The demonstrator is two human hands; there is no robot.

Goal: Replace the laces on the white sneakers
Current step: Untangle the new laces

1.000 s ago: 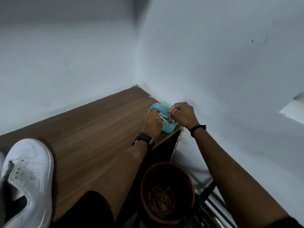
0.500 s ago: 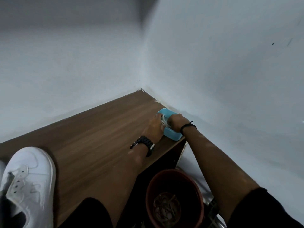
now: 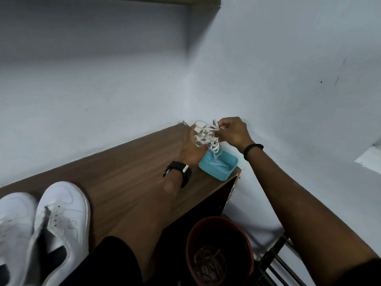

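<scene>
Two white sneakers without laces stand side by side on the wooden table at the lower left. A tangled bundle of white laces hangs in the air above a small light-blue box at the table's far right corner. My left hand holds the bundle from the left, palm toward it. My right hand pinches laces at the bundle's top right. One lace end trails down into the box.
White walls close in behind and to the right of the table. Below the table's right edge stands a brown round bin with old dark laces inside. A dark metal rack lies on the floor beside it.
Both hands were down in the blue box. Now they have lifted the bundle of white laces out and hold it above the box. The view has swung left, showing both sneakers.
</scene>
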